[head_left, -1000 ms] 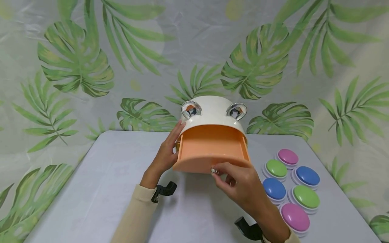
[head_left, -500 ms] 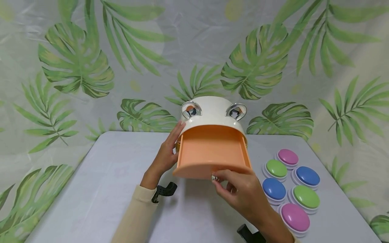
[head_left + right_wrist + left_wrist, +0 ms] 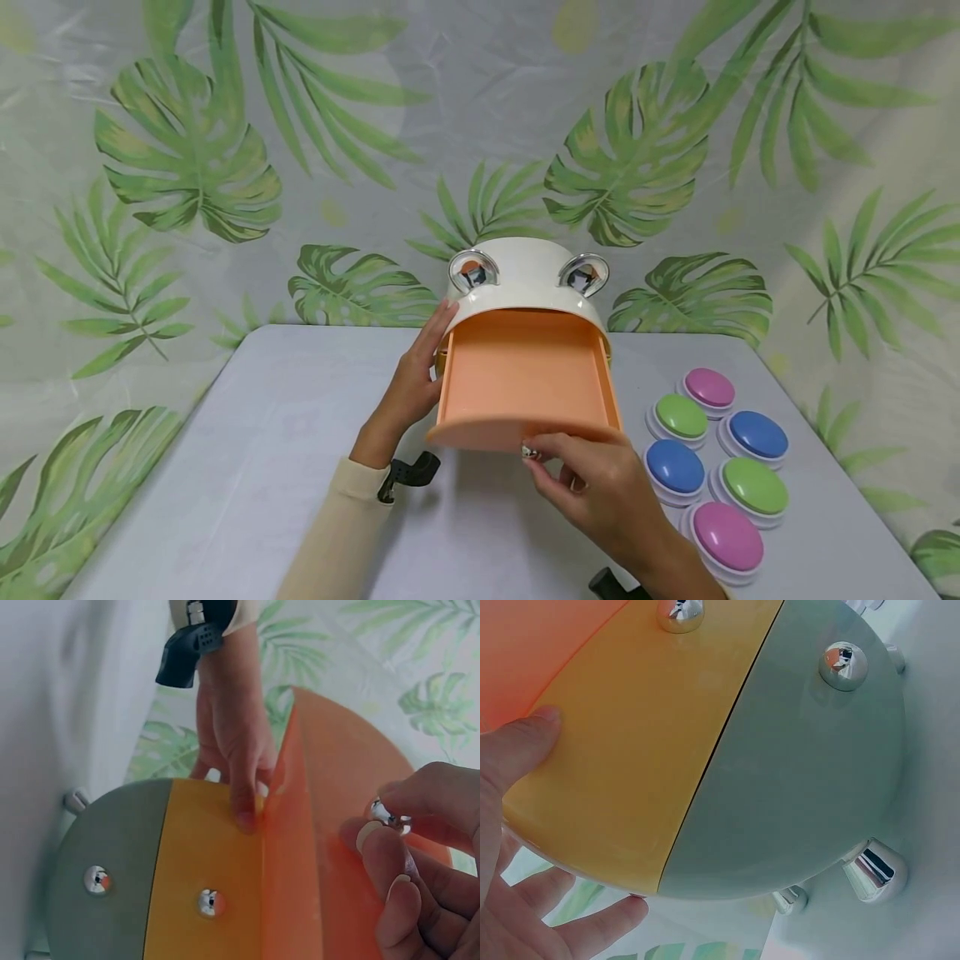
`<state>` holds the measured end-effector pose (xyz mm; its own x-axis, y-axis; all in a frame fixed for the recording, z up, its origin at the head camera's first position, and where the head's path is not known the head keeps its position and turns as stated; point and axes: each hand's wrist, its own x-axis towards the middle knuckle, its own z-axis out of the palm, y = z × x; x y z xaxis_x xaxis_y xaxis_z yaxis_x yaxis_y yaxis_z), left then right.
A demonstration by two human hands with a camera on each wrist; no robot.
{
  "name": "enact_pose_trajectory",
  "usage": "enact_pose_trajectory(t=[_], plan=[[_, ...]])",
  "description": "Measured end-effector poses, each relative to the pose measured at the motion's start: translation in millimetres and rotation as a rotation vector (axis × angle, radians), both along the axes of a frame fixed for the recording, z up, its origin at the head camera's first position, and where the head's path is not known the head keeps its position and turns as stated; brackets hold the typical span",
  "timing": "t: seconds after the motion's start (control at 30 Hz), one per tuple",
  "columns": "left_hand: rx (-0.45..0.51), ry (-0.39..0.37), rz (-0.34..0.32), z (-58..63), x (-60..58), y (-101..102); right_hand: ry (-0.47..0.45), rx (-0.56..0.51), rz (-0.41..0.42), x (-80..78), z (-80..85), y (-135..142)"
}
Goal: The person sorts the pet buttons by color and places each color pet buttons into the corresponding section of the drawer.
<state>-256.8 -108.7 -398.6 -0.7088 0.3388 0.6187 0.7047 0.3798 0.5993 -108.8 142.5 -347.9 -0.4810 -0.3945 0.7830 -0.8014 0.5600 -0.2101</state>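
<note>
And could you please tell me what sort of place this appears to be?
Probably a staged recording spot, though nothing beyond it shows: a leaf-patterned backdrop stands close behind a white table, and a dark wrist-worn device is in view.

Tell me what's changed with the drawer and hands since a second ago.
The orange drawer has slid farther out, toward the person, and the right hand, pinching its silver knob, moved with it. Nothing was newly grasped or released. The left hand stays at the side of the white-topped case, and the round domed pieces keep their places.
</note>
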Motion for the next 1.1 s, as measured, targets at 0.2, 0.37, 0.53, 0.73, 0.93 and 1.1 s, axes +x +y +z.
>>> enact_pose_trajectory(t=[0.2, 0.37, 0.53, 0.73, 0.93, 1.1], plan=[[-0.002, 0.014, -0.009, -0.4, -0.5, -0.1, -0.03, 0.014, -0.008, 2.5, 0.1, 0.4], [0.001, 0.013, -0.012, -0.5, -0.6, -0.1, -0.013, 0.029, -0.03, 3.0, -0.6, 1.8], [0.005, 0.023, -0.011, -0.1, -0.2, -0.3, -0.008, 0.024, -0.008, 2.4, -1.6, 3.5], [0.005, 0.027, -0.014, -0.8, -0.7, 0.3, 0.007, 0.021, 0.018, 1.4, -2.2, 6.0], [0.009, 0.021, -0.017, -2.0, -2.1, 0.8, 0.025, 0.02, 0.028, 0.9, -3.5, 8.8], [0.004, 0.026, -0.011, -2.1, -1.9, -0.2, 0.026, 0.019, 0.033, 1.1, -5.4, 9.8]])
